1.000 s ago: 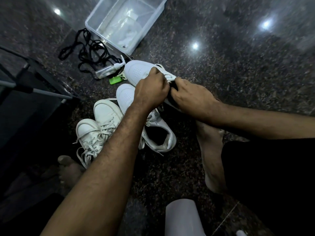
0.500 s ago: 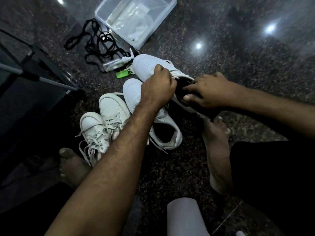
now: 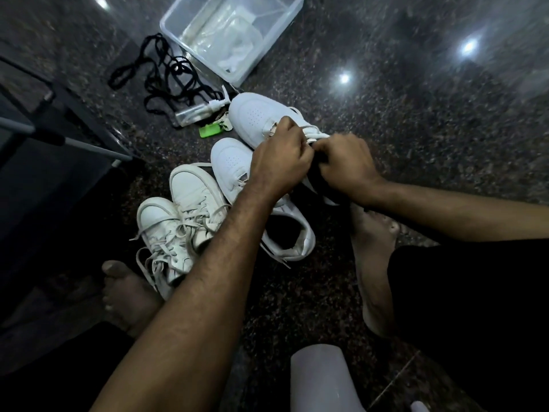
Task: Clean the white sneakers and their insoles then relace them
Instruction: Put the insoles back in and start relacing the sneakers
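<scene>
A white sneaker (image 3: 252, 117) lies toe-away on the dark stone floor, and both hands work at its opening. My left hand (image 3: 279, 162) grips the lace area and tongue. My right hand (image 3: 344, 168) is curled at the dark mouth of the shoe, fingers tucked in; what they pinch is hidden. Its partner, a second white sneaker (image 3: 234, 168), lies just nearer, partly under my left forearm. A laced, dirtier white pair (image 3: 178, 221) sits to the left.
A clear plastic tub (image 3: 237, 34) stands at the back. Black laces (image 3: 160, 75), a small spray bottle (image 3: 199, 111) and a green tag (image 3: 211, 131) lie beside it. My bare feet (image 3: 374, 254) flank the shoes. A white cylinder (image 3: 323, 379) is near the bottom edge.
My right hand has drawn in from flat over the shoe's opening to a curled grip beside my left hand. The sneaker has shifted slightly.
</scene>
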{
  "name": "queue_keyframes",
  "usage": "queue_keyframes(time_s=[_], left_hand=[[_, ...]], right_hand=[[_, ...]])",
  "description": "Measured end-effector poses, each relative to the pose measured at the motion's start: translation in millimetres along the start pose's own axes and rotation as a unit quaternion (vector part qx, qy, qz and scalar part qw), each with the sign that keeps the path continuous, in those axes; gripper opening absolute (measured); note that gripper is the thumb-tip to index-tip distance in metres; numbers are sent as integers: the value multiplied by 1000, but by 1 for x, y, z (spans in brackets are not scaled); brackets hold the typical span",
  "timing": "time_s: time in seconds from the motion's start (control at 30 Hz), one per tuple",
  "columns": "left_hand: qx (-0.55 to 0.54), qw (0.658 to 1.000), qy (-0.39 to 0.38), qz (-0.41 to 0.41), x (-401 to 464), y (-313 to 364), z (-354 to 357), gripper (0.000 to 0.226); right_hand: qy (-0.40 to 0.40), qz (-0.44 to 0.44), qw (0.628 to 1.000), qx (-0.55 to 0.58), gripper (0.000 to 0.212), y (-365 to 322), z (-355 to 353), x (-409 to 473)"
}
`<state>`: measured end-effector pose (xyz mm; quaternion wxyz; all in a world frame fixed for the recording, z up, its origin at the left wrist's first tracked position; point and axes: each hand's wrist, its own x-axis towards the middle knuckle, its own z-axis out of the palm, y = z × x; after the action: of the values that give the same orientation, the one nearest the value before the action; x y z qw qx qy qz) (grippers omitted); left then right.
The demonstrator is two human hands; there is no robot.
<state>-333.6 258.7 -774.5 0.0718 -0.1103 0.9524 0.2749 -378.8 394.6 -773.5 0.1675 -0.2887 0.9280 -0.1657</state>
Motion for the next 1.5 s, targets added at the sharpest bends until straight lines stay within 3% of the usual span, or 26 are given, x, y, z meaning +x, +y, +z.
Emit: queue_keyframes(time_s=[0.2, 0.3, 0.4, 0.47, 0.6, 0.73, 0.9, 1.0, 1.07, 1.23, 1.37, 1.5], left_hand=[[31, 999, -30, -8, -3, -3, 0, 26], [65, 997, -40, -21, -2, -4, 0, 28], [54, 998, -17, -38, -2, -5, 5, 28], [49, 998, 8, -38, -5, -4, 10, 27], [57, 998, 5, -19, -5, -1, 11, 26], [85, 996, -15, 17, -3, 1, 6, 25], [63, 997, 18, -30, -14, -1, 11, 25], [72, 997, 17, -38, -15, 4, 16, 25], [71, 997, 14, -40, -13, 4, 17, 25], [45, 997, 14, -59, -7, -1, 16, 24], [7, 998, 13, -65, -5, -6, 16, 22], [-19, 997, 17, -71, -4, -10, 14, 18]], right_hand=[[-16, -1, 997, -73, 22, 1, 8, 10], [-105, -58, 992, -31, 21, 6, -7, 12], [-200, -112, 971, -69, 38, 15, -28, 5], [-189, -97, 973, -86, 45, 19, -35, -4], [-111, -22, 993, 28, 44, 21, -23, -5], [-46, -4, 997, -64, 52, 15, -10, 0], [-72, -64, 975, -200, 25, 7, -17, 2], [-112, -106, 957, -245, 23, -2, -23, -3], [-96, -161, 953, -239, 20, -3, -26, -12], [-224, -149, 932, -244, 18, 5, -20, -10], [-273, -118, 917, -267, 29, -4, -6, 5], [-335, -83, 917, -200, 30, -6, -21, 20]])
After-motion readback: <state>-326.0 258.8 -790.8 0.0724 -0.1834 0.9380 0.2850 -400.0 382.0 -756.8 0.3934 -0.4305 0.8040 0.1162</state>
